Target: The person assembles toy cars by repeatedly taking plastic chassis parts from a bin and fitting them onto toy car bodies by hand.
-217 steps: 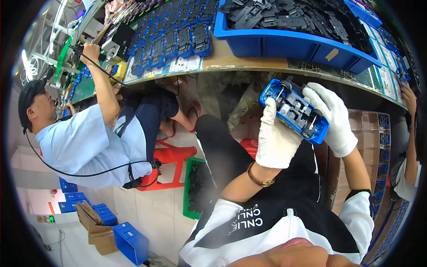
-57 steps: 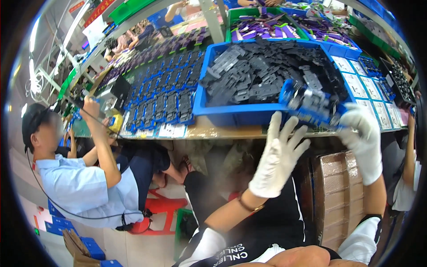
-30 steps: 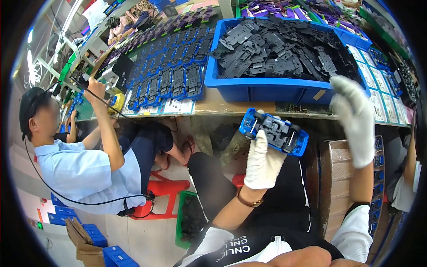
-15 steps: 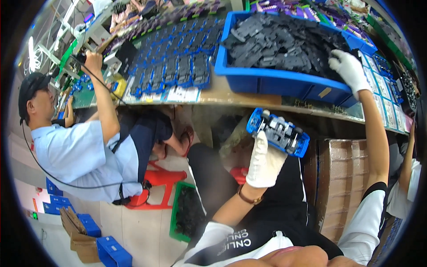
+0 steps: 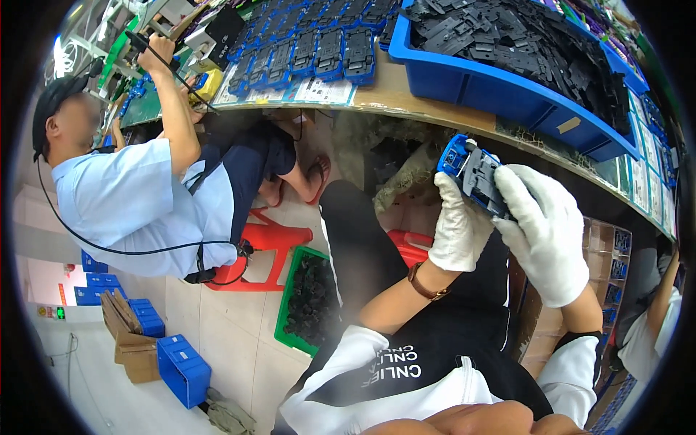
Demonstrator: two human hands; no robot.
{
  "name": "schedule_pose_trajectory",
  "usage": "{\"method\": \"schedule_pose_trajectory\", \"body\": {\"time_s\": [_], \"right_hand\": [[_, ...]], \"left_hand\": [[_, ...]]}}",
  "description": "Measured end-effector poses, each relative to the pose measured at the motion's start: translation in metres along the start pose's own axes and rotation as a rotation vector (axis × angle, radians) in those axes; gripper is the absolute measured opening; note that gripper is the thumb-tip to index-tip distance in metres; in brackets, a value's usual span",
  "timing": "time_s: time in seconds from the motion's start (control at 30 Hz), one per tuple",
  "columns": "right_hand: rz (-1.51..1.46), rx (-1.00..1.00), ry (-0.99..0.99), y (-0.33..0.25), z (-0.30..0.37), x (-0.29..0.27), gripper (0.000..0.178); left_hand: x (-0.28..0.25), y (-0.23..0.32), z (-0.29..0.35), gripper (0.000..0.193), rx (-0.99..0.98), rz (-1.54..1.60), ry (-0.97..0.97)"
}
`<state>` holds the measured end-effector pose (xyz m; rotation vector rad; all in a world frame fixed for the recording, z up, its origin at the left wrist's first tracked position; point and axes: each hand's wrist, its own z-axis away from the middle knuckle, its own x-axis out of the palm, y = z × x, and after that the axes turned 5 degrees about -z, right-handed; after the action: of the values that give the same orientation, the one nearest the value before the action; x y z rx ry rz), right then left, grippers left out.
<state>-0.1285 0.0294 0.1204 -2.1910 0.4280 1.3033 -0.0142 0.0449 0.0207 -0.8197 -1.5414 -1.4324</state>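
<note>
In white gloves, both my hands are at a blue toy car (image 5: 451,155) held up over my lap, its underside turned upward. My left hand (image 5: 460,228) grips it from below and the near side. A black plastic chassis plate (image 5: 481,176) lies over the underside, covering most of its inner parts. My right hand (image 5: 547,235) has its thumb and fingers closed on the plate's right end. Whether the plate is seated flush cannot be made out. Beyond my hands, a blue bin (image 5: 464,85) on the table holds a heap of black plates (image 5: 507,36).
Rows of blue cars with black undersides (image 5: 312,54) stand on the table, left of the bin. A co-worker in a light blue shirt (image 5: 119,199) sits at left. Beside my legs are a red stool (image 5: 272,250) and a green crate (image 5: 279,330) of black parts.
My right hand has come from the bin to the car, bringing a black chassis plate onto its underside. The car has shifted slightly right and up in the view with my left hand.
</note>
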Motion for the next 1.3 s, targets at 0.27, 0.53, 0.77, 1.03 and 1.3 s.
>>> {"method": "schedule_pose_trajectory", "body": {"time_s": [0.27, 0.53, 0.77, 1.03, 1.3], "right_hand": [[0.148, -0.002, 0.057, -0.004, -0.005, 0.020, 0.061], [0.080, 0.011, 0.060, -0.003, -0.007, 0.036, 0.055], [-1.144, 0.595, 0.160, 0.022, 0.029, 0.053, 0.070], [-1.268, 0.641, 0.220, 0.013, 0.034, 0.061, 0.069], [-1.317, 0.654, 0.385, 0.020, 0.035, 0.082, 0.043]], "left_hand": [[-0.007, 0.000, 0.009, 0.077, 0.028, -0.062, -0.066], [-0.011, 0.006, 0.004, 0.052, 0.109, -0.111, 0.061], [-0.005, 0.015, 0.001, 0.046, 0.120, 0.056, 0.046], [0.002, 0.016, 0.007, 0.039, 0.176, -0.043, 0.049], [0.006, 0.014, 0.008, 0.034, 0.284, -0.131, 0.078]]}}
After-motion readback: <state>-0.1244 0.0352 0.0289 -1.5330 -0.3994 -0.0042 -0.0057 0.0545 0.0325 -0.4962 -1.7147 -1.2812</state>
